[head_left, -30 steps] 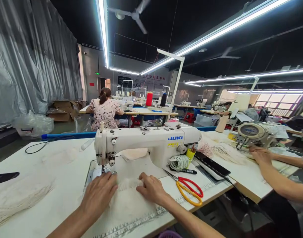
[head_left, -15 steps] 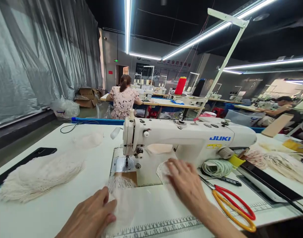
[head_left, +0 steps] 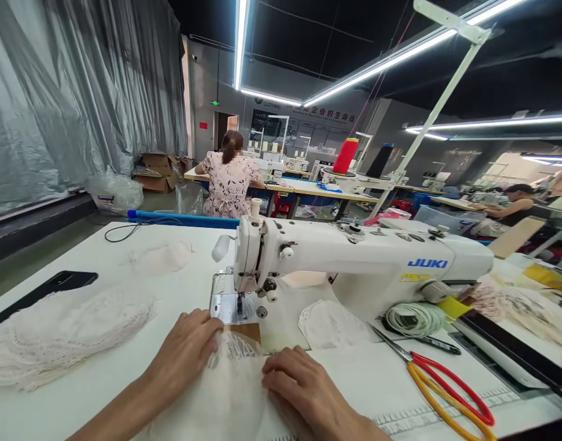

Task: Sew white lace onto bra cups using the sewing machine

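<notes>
My left hand [head_left: 182, 355] and my right hand [head_left: 303, 389] press down on a white lace piece [head_left: 226, 392] that lies on the table in front of the needle plate [head_left: 230, 306] of a white JUKI sewing machine [head_left: 354, 260]. Both hands have fingers curled onto the lace, one at each side. A second white lace piece [head_left: 331, 323] lies on the machine bed to the right, untouched. A stack of white lace pieces [head_left: 65, 334] sits to the left of my left hand.
Red and yellow scissors [head_left: 446, 392] lie at the right front. A coil of white cord [head_left: 414, 318] and a pen [head_left: 439, 347] sit beside the machine. A black phone [head_left: 56, 283] lies far left. A person [head_left: 230, 184] sits at a table behind.
My right hand left the lace piece on the machine bed and came back to the near piece. My left hand moved up onto it. The camera shifted slightly.
</notes>
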A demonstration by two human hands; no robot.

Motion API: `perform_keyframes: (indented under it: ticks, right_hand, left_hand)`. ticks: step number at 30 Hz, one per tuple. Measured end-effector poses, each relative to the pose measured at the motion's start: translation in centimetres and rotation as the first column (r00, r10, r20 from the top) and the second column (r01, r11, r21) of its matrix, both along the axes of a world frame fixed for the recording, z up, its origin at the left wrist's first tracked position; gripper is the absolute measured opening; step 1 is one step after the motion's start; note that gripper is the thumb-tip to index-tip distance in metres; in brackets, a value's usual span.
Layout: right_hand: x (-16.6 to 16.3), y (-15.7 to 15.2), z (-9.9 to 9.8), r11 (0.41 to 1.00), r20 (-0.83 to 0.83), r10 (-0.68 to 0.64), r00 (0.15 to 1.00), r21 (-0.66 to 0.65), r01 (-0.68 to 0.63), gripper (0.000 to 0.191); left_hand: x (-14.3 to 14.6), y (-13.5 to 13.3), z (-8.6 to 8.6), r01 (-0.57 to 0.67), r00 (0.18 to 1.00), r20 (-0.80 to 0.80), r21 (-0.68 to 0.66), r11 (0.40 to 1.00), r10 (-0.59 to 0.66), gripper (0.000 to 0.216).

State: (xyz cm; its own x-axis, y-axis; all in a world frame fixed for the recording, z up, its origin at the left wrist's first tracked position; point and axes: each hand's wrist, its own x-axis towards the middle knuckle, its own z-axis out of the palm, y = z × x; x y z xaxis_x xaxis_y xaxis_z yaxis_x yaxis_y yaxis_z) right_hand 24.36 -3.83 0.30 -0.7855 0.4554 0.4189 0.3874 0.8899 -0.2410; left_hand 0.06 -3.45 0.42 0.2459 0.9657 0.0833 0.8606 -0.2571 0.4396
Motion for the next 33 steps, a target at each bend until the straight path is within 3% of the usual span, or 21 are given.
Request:
perform_keyframes:
  ticks: [5,8,12,18,26,30,33]
  right_hand:
    - [-0.6,-0.2,0.8,0.994,-0.017,0.062,0.998,0.09,-0.06,0.01]
    - [-1.1,-0.2,1.0,0.98,-0.049,0.072,0.996,0.188,-0.062,0.01]
    - [-1.3,0.2,0.8,0.977,-0.03,0.056,0.998,0.206,-0.049,0.013]
    - [-2.2,1.0,0.5,0.987,0.013,0.043,0.999,0.153,-0.045,0.039]
    - [-5.0,2.7,-0.3,0.983,0.038,0.026,0.999,0.179,-0.032,0.017]
    - [-5.2,3.5,-1.2,0.98,0.095,-0.035,0.995,0.2,0.015,0.012]
    - [-4.8,3.8,-1.5,0.974,0.095,-0.052,0.994,0.226,0.029,0.009]
  left_hand:
    - [-1.4,-0.5,0.9,-0.072,0.987,0.131,-0.143,0.987,0.091,0.024]
    - [-1.2,-0.7,1.4,-0.072,0.981,0.172,-0.105,0.992,0.089,0.028]
    - [-0.7,-0.3,1.4,-0.08,0.982,0.169,-0.056,0.995,0.089,0.026]
    - [-0.3,0.6,0.2,-0.077,0.987,0.14,-0.022,0.997,0.079,0.024]
    - [0.1,0.8,0.0,-0.066,0.995,0.07,-0.013,0.998,0.067,0.025]
    - [0.3,0.5,-0.8,-0.04,0.996,-0.068,0.182,0.983,0.053,0.027]
    - [0.5,0.1,-2.2,0.058,0.991,-0.134,0.474,0.879,0.007,0.034]
